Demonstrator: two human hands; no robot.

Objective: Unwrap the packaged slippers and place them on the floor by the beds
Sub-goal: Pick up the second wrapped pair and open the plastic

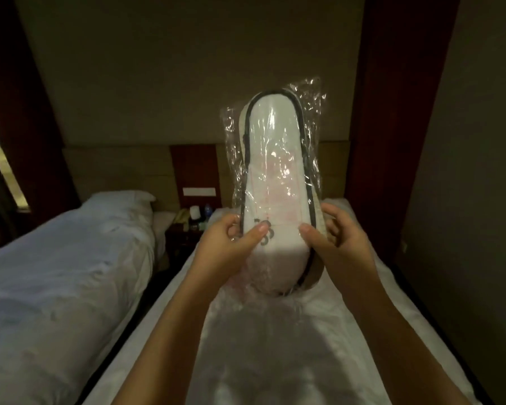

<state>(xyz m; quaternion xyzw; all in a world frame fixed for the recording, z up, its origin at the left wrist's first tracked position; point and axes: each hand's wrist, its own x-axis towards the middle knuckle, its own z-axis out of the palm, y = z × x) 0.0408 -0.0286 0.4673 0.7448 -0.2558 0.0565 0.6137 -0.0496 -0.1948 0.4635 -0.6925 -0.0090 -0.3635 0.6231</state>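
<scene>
Both hands are gripping the packaged slippers (pixel 275 182) upright above the near bed (pixel 275 346), left hand (pixel 228 247) pinching the clear wrapper (pixel 231 141) and right hand (pixel 336 238) curling around the edge, seemingly readying to tear the plastic open

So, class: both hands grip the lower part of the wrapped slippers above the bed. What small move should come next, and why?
Probably pull the plastic wrap apart where the left hand and right hand pinch it. The slippers appear sealed inside the film, with both thumbs pressed on the near end, so opening comes before anything reaches the floor.
</scene>
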